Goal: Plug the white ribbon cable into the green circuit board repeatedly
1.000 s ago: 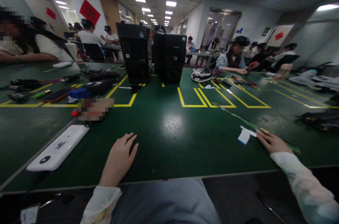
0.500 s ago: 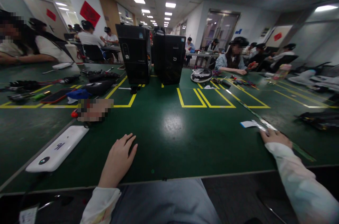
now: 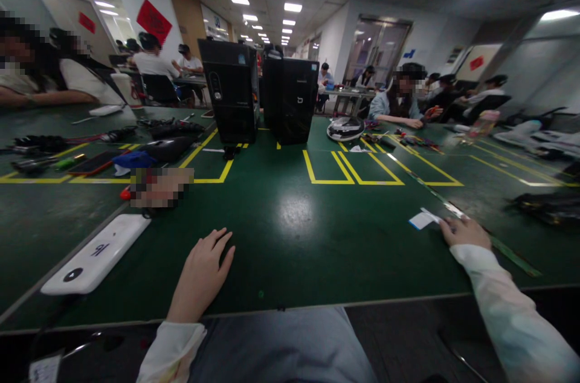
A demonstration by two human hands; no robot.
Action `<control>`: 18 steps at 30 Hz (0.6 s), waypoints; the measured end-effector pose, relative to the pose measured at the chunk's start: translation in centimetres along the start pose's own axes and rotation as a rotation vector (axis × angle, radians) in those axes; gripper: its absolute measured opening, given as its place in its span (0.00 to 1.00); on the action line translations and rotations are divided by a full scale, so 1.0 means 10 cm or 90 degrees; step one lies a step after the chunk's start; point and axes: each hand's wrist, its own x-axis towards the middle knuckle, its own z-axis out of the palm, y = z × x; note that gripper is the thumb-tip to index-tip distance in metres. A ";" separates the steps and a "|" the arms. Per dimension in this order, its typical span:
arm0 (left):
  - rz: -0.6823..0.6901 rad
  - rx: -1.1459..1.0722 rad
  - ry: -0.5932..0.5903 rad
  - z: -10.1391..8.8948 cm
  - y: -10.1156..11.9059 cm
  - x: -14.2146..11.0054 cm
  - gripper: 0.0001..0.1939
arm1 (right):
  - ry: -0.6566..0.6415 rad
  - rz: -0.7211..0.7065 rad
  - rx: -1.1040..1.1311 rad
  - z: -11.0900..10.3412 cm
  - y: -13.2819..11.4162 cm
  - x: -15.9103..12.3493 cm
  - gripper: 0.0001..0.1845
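Note:
Resting palm down on the green table, my left hand [image 3: 205,274] has its fingers stretched out and holds nothing. Over on the right, my right hand [image 3: 466,233] has its fingertips closed on a folded white flat ribbon cable [image 3: 423,219] with a blue end. The cable sticks out to the left of the fingers, and its gripped part is hidden. Just beyond this hand, a seam with a worn, shiny strip [image 3: 454,210] runs across the table.
A white power bank-like device [image 3: 97,255] marked 16 lies left of my left hand. Two black computer towers [image 3: 232,93] stand ahead. Yellow tape outlines [image 3: 333,182] mark the table [image 3: 290,262]. Cables and tools [image 3: 43,146] lie at left, a dark bundle [image 3: 546,206] at right. People sit around.
My right hand has shifted slightly left with the ribbon cable, which now lies at a different angle. My left hand has stayed in place.

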 end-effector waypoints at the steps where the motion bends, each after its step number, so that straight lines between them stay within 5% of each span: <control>1: -0.001 0.000 -0.001 0.00 0.00 0.00 0.24 | 0.007 -0.057 0.021 0.03 -0.03 0.01 0.24; 7: -0.004 0.004 -0.011 0.01 0.00 0.00 0.25 | 0.018 -0.285 0.123 0.18 -0.59 0.04 0.22; 10: -0.003 0.001 -0.016 0.01 -0.01 0.00 0.25 | 0.034 -0.425 0.195 0.14 -1.15 -0.02 0.25; 18: -0.014 -0.002 -0.019 -0.02 0.01 0.00 0.24 | 0.003 -0.608 0.270 -0.01 -2.76 -0.45 0.23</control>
